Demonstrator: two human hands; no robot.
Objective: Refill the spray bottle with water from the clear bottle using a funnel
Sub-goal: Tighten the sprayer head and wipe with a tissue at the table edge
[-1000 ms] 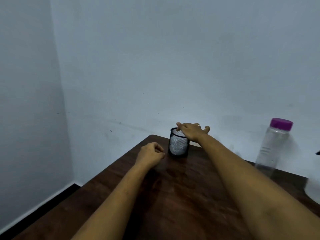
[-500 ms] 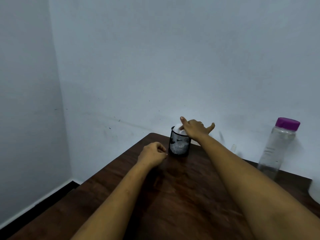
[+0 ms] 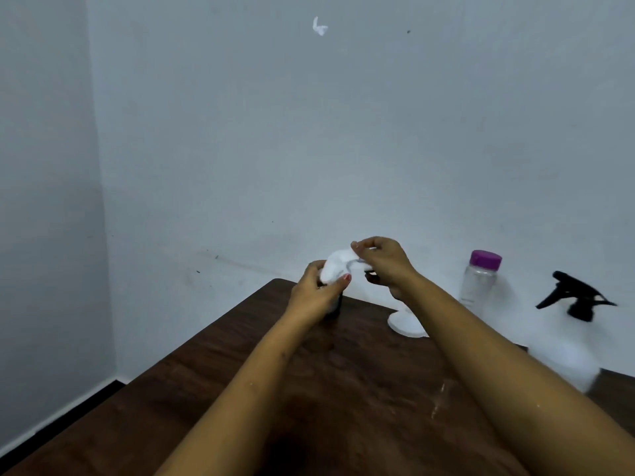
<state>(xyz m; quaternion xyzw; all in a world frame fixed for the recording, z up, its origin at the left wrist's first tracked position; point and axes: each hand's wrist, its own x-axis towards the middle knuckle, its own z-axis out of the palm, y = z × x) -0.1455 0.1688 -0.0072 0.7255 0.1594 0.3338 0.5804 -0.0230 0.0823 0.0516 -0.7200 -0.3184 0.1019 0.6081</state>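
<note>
Showing two hands above the far corner of one dark bench (image 3: 343,389): the left hand (image 3: 314,297) and right hand (image 3: 383,262) both pinch one white crumpled wad (image 3: 338,266), its material unclear. A black cup (image 3: 334,309) is mostly hidden behind the left hand. One white funnel (image 3: 403,324), partly covered by the right forearm, one clear bottle (image 3: 479,280) and one spray bottle (image 3: 567,341) stand along the wall edge; the near bench is open.

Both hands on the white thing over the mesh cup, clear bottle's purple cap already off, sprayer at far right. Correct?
Not quite. The head view shows the purple cap still on the clear bottle. The rest holds: the left hand and right hand both grip the white thing over the mesh cup, and the sprayer stands at far right.
</note>
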